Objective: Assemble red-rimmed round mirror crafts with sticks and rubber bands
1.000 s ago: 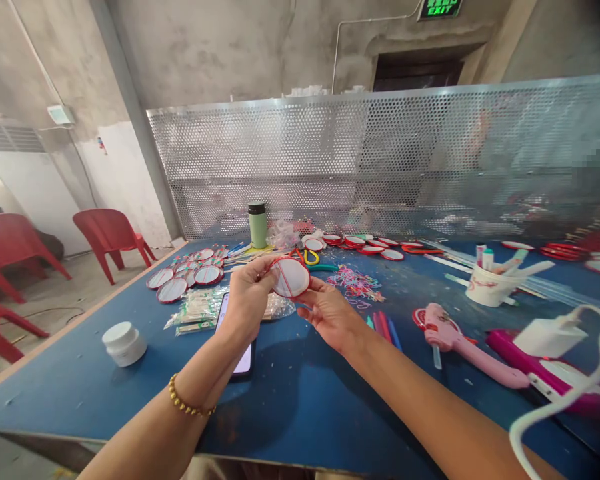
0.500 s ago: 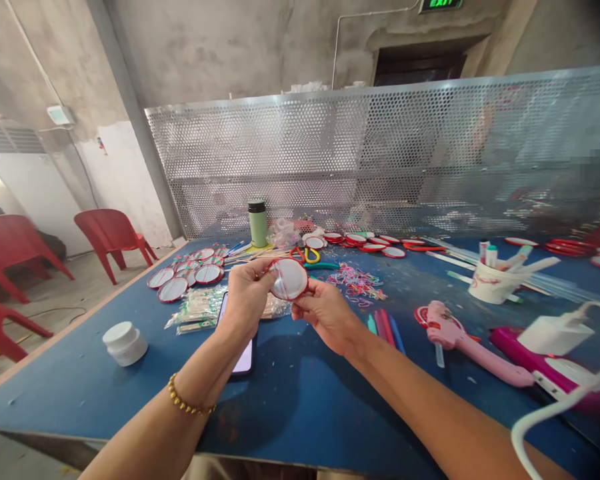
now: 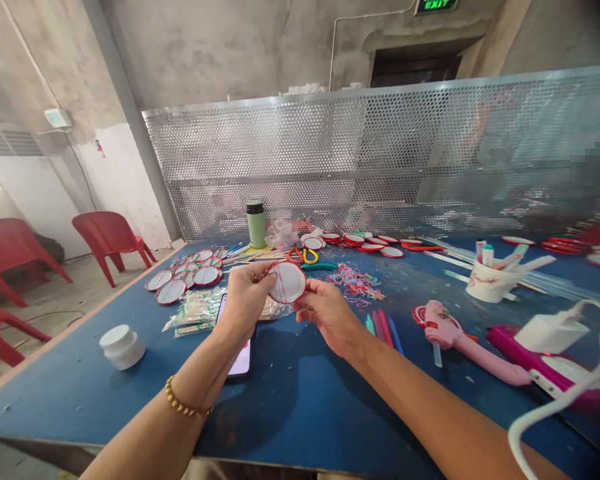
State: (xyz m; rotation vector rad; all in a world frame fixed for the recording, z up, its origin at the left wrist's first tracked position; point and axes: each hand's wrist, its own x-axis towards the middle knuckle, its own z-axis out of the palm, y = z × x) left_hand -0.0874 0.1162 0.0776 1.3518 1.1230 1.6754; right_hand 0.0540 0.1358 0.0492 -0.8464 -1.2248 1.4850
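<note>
While both hands were raised above a blue bench [image 3: 300,400], they held one small round disc [image 3: 288,281] with a red rim and a white face between them. The left hand [image 3: 246,298] pinched the disc's left edge with fingers and thumb, and a gold bead bracelet [image 3: 185,405] sat on that wrist. The right hand [image 3: 327,313] gripped the disc's right edge from below. Under the left hand, a phone [image 3: 241,360] lay flat on the bench with its screen lit. More red-rimmed discs [image 3: 183,279] lay grouped to the left, and a white jar [image 3: 122,345] stood nearer the bench edge. A green flask [image 3: 256,224] stood at the back, before a perforated metal screen [image 3: 380,160]. To the right lay a pink glue gun [image 3: 460,340] and a white cup [image 3: 490,283] of pens. High on the wall, a green sign [image 3: 435,6] read "EXIT". No other writing could be read.
</note>
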